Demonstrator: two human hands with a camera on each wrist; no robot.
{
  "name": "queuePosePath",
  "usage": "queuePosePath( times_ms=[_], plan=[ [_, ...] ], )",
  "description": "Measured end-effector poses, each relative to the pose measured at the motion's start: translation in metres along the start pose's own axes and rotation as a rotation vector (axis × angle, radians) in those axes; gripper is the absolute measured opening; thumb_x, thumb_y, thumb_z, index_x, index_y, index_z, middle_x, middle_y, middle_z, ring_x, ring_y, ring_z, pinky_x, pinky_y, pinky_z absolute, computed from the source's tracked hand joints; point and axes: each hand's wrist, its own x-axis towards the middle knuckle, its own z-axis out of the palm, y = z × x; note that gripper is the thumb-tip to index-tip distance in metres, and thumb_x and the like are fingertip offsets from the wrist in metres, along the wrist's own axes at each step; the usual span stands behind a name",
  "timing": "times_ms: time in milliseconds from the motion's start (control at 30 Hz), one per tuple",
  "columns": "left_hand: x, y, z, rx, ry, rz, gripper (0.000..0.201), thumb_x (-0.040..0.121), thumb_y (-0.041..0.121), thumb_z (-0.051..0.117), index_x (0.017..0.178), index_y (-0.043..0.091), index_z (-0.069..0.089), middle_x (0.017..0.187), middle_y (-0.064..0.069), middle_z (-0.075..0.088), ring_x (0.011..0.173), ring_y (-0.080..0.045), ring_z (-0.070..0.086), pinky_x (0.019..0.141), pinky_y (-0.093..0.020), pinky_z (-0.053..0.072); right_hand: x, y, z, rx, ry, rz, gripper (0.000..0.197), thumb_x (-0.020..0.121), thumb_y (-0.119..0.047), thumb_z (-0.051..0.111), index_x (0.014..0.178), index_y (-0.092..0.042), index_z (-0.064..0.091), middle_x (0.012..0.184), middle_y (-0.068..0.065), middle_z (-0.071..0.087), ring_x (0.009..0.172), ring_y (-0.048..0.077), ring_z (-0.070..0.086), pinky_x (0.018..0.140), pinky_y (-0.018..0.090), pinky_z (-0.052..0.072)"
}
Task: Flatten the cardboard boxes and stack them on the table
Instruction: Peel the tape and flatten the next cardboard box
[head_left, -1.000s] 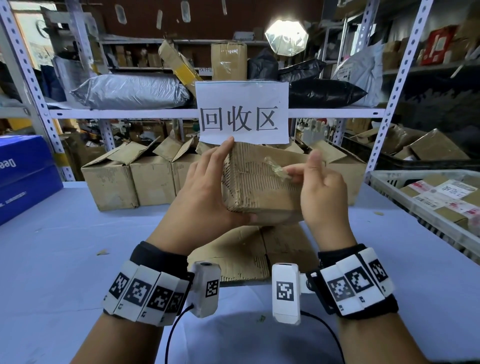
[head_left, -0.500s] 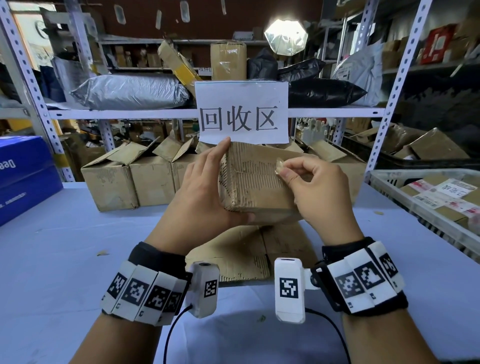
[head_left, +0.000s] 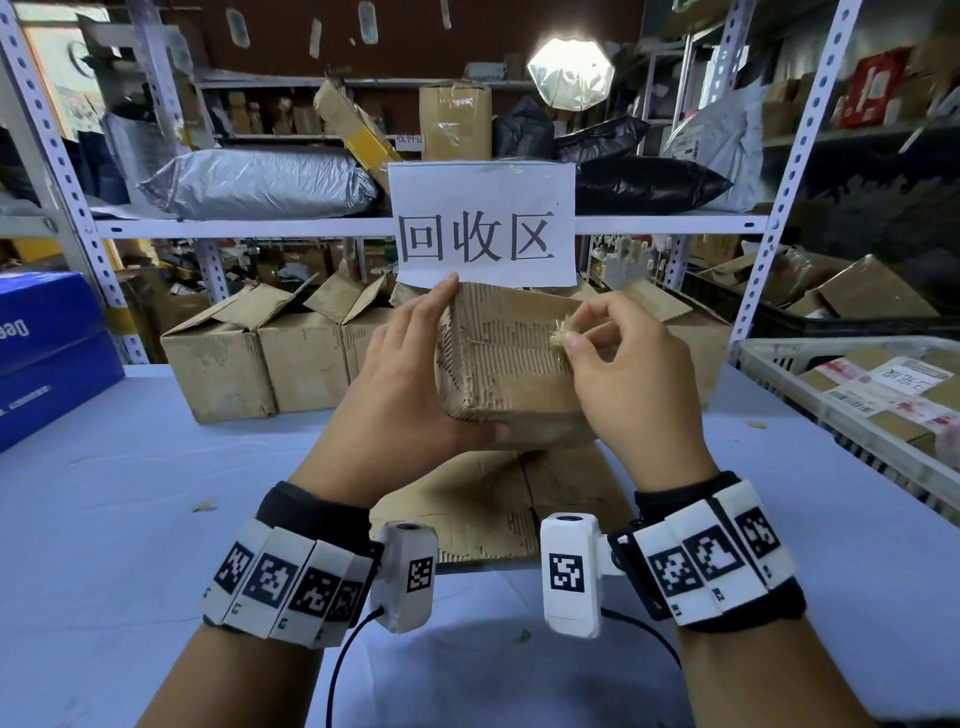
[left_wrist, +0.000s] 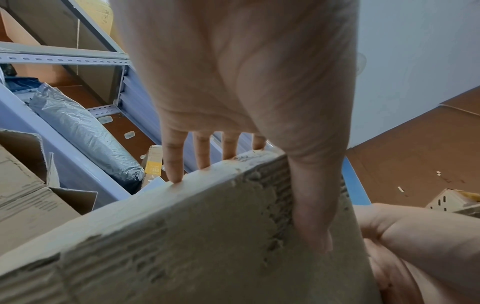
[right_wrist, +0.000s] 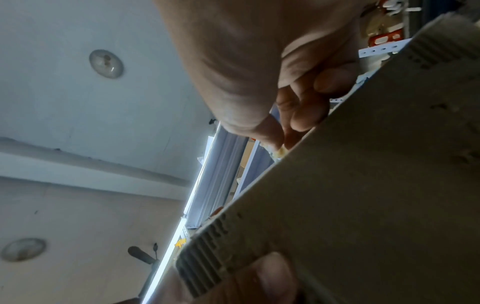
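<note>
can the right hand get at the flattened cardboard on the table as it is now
Probably not directly: the right hand is pinching a tape scrap, and the held box hangs above the flattened cardboard.

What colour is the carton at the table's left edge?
Blue carton with white print; clearest in the head view.

Held box (head_left: 511, 374) above flattened cardboard (head_left: 498, 499) on table (head_left: 130, 493); open boxes (head_left: 260, 358) behind; basket (head_left: 852, 405) right; blue carton (head_left: 47, 353) left.

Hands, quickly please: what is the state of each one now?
Left hand: holds the cardboard box up off the table.
Right hand: pinches a crumpled bit of tape at the box's face.
</note>
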Motion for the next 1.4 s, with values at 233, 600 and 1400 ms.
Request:
queuePosePath(
  times_ms=[233,600,1400],
  plan=[
    [-0.001,-0.003,-0.001,0.002,-0.002,0.012,0.131,0.052,0.058,0.086,0.159,0.040,0.014,0.139,0.049,0.015,0.135,0.009,0.020,0.110,-0.025,0.022,0.001,0.001,-0.004,-0.116,-0.034,-0.015,0.015,0.095,-0.043,0.059,0.092,-0.032,0.068,0.088,-0.014,0.067,0.086,0.011,0.062,0.071,0.032,0.051],
    [-0.002,-0.006,0.001,0.021,0.001,0.043,0.131,0.052,0.063,0.085,0.159,0.039,0.014,0.140,0.050,0.012,0.137,0.003,0.021,0.111,-0.030,0.025,0.000,0.004,0.004,-0.235,0.025,-0.065,0.024,0.088,-0.052,0.068,0.086,-0.028,0.065,0.089,-0.013,0.063,0.080,0.010,0.054,0.057,0.026,0.033],
    [-0.006,-0.008,0.003,-0.011,-0.002,0.056,0.128,0.054,0.063,0.085,0.158,0.041,0.013,0.144,0.038,0.023,0.142,-0.006,0.030,0.110,-0.034,0.032,0.004,0.024,-0.005,-0.254,0.041,0.160,0.041,0.088,-0.066,0.057,0.081,-0.026,0.055,0.081,-0.010,0.058,0.078,0.016,0.054,0.059,0.030,0.034]
  ],
)
